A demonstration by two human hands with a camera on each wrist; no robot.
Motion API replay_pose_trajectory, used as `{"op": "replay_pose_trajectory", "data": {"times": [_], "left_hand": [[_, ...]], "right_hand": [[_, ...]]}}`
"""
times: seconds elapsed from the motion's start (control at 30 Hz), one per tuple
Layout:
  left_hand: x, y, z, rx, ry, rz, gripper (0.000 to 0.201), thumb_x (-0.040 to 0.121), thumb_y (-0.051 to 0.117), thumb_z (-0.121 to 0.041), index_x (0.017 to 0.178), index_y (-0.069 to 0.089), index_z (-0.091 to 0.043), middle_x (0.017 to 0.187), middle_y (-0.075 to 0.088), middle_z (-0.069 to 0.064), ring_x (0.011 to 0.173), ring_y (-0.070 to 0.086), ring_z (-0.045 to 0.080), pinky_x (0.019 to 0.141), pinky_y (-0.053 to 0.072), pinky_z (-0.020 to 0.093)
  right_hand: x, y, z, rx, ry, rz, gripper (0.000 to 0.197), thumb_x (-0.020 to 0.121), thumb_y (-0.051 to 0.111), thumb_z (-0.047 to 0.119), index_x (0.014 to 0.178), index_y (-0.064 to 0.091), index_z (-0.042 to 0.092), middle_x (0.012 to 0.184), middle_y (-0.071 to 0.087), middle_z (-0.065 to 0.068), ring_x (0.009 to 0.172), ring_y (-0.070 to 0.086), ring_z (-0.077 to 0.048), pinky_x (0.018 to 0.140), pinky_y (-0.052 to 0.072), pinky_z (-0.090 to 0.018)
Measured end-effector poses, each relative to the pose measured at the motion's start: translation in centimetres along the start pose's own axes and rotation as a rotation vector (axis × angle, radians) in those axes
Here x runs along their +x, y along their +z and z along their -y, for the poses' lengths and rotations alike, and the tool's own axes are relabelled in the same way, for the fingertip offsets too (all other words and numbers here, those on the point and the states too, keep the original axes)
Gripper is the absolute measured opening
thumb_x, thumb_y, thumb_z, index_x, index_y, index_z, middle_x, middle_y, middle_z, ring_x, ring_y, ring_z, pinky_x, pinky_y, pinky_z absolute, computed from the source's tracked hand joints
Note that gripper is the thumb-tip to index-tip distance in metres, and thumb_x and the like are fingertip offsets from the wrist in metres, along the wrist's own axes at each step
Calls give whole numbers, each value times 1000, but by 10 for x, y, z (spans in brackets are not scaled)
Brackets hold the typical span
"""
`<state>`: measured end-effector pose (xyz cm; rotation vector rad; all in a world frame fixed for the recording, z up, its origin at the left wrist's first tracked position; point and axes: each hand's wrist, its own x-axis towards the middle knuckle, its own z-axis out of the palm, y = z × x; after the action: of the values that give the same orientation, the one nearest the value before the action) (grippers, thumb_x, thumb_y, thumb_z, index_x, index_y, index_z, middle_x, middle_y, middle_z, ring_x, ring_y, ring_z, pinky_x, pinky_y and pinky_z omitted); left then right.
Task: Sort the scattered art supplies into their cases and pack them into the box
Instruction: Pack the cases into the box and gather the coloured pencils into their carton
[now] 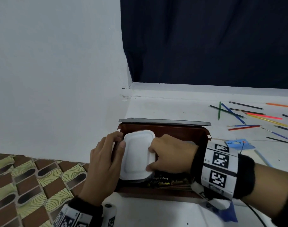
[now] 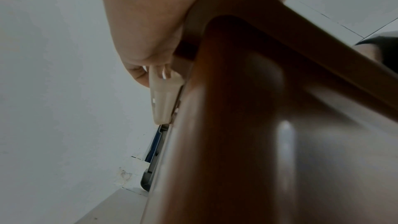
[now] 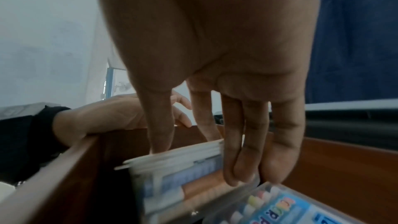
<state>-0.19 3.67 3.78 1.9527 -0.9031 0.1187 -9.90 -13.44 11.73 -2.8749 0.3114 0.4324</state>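
An open brown box (image 1: 181, 130) sits on the white surface, its grey lid (image 1: 164, 121) standing behind it. A white-lidded plastic case (image 1: 136, 158) lies in the box's left half. My right hand (image 1: 149, 158) grips the case's right edge, thumb on the lid and fingers down its side (image 3: 237, 159). My left hand (image 1: 120, 139) holds the box's left wall (image 2: 237, 91) by a white latch (image 2: 163, 98), its thumb touching the case. A black watercolour box (image 1: 168, 181) with gold lettering lies at the front. A clear case of coloured sticks (image 3: 280, 205) lies beside the white case (image 3: 172, 159).
Several coloured pencils (image 1: 254, 117) and a thin brush (image 1: 277, 134) lie scattered at the right. A blue card (image 1: 238, 144) lies near my right wrist. A white wall rises at the left, a dark curtain (image 1: 205, 38) behind. Patterned flooring (image 1: 25, 185) shows lower left.
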Motion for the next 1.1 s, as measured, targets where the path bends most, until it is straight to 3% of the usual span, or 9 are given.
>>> {"op": "replay_pose_trajectory", "data": {"times": [0.13, 0.23, 0.37, 0.53, 0.63, 0.73, 0.87, 1.0, 1.1], "left_hand": [[-1, -1, -1, 33, 13, 14, 26, 100, 36, -45, 118, 53, -34, 108, 58, -21, 103, 56, 9, 91, 46, 48], [0, 0, -2, 55, 22, 25, 24, 101, 36, -44, 115, 53, -35, 108, 57, -21, 103, 53, 6, 93, 43, 44], [-1, -1, -1, 79, 29, 36, 25, 101, 34, -45, 112, 54, -35, 108, 57, -20, 103, 52, 6, 92, 42, 42], [0, -1, 1, 101, 37, 54, 27, 101, 35, -45, 114, 55, -33, 110, 57, -19, 107, 51, 8, 94, 41, 41], [1, -1, 1, 209, 122, 114, 25, 99, 40, -43, 112, 58, -31, 114, 55, -17, 116, 46, 11, 95, 39, 39], [3, -4, -2, 244, 189, 264, 30, 99, 38, -51, 113, 59, -35, 122, 54, -22, 122, 46, 5, 103, 30, 34], [8, -7, -5, 380, 250, 475, 52, 95, 28, -69, 133, 50, -42, 145, 43, -24, 135, 36, -1, 113, 15, 37], [11, -6, -7, 517, 273, 583, 71, 88, 17, -81, 148, 31, -47, 157, 33, -20, 143, 30, 0, 117, 7, 43], [13, -6, -6, 557, 287, 614, 74, 87, 16, -84, 149, 31, -46, 158, 34, -14, 142, 34, 6, 120, 5, 44]], "right_hand": [[1, -4, -2, -198, -40, 18, 48, 82, 63, 64, 77, 47, 19, 81, 47, 2, 96, 50, -24, 72, 45, -35], [0, -5, -9, -261, -47, 50, 72, 70, 63, 77, 110, 62, 18, 110, 52, -5, 109, 46, -25, 85, 49, -40], [-1, -2, -12, -210, -115, 14, 89, 67, 69, 74, 138, 45, 25, 137, 40, -4, 122, 41, -23, 98, 46, -43], [6, 6, -15, -279, -131, -41, 75, 68, 71, 69, 122, 54, 20, 126, 45, -1, 101, 55, -22, 84, 53, -40], [4, 8, -22, -177, -159, -97, 83, 66, 74, 68, 129, 45, 22, 129, 40, 1, 102, 54, -20, 85, 52, -40], [-2, -2, -34, -109, -136, -143, 85, 73, 74, 59, 140, 33, 26, 139, 32, 2, 106, 53, -19, 87, 51, -37], [-14, -6, -55, -261, -47, -87, 72, 82, 64, 60, 139, 38, 24, 129, 46, 0, 111, 51, -21, 89, 48, -38], [-21, 20, -79, -395, -39, 50, 97, 73, 61, 76, 147, 24, 25, 134, 41, -1, 118, 44, -22, 93, 47, -37], [-19, 35, -89, -420, -30, 56, 106, 70, 61, 78, 150, 15, 25, 139, 34, -5, 122, 40, -24, 94, 49, -39]]}}
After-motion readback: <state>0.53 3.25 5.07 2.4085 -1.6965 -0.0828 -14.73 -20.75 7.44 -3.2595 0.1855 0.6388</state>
